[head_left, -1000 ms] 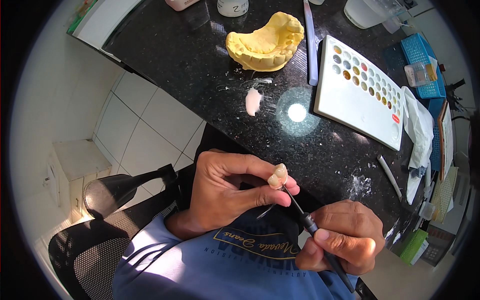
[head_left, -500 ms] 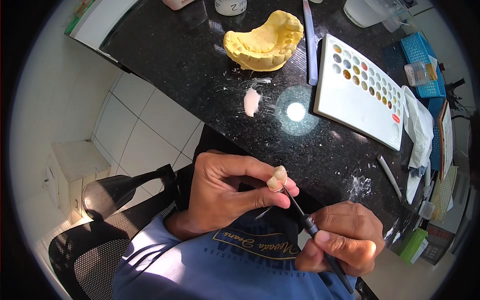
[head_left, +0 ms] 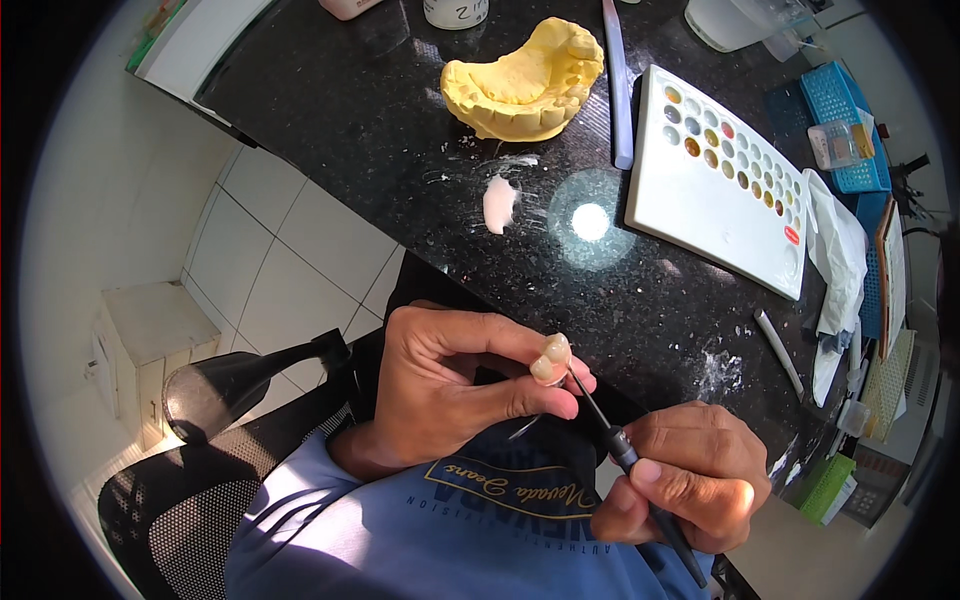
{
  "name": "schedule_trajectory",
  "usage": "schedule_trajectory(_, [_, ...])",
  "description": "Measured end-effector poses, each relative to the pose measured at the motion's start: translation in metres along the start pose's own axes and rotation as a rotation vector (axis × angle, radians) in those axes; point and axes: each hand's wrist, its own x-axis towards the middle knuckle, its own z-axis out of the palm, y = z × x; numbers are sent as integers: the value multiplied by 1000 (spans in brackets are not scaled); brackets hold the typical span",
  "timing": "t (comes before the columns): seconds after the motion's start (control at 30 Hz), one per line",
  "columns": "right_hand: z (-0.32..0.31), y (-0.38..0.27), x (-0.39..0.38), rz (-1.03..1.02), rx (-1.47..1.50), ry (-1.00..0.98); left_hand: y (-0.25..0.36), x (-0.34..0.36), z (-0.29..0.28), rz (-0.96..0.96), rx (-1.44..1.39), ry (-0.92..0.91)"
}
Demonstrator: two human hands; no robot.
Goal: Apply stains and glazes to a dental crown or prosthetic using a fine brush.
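Observation:
Pinched between the thumb and fingers of my left hand [head_left: 455, 375] is a small tooth-coloured dental bridge [head_left: 550, 358], with a pinkish edge on its underside. A thin, shiny metal piece [head_left: 524, 428] sticks out below that thumb; what it belongs to is hidden. My right hand [head_left: 695, 475] grips a slim dental tool [head_left: 622, 450] by its dark handle. The narrow tip of the tool points up and left and meets the lower right side of the bridge. Both hands are close together in front of my body, just off the counter edge.
On the black speckled counter [head_left: 340, 120] lie a yellow dental cast [head_left: 525, 85], a pale pink smear of paste [head_left: 498, 205], a lilac stick [head_left: 618, 90] and a white palette [head_left: 700, 210] with coloured wells. A crumpled tissue [head_left: 835, 250] and blue basket [head_left: 840, 110] sit at right.
The dental bridge has turned very slightly in my left fingers and shifted a little left. My right hand keeps its place. The counter items appear slightly further left as the view shifts.

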Motion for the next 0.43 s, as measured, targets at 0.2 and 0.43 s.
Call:
schedule_trajectory(0.2, [-4,5,-1,-20,58,-7,0,2,1,11,-1,-15])
schedule_trajectory(0.43, [-4,7,-2,-40,67,-8,1,1,1,1,11,-4])
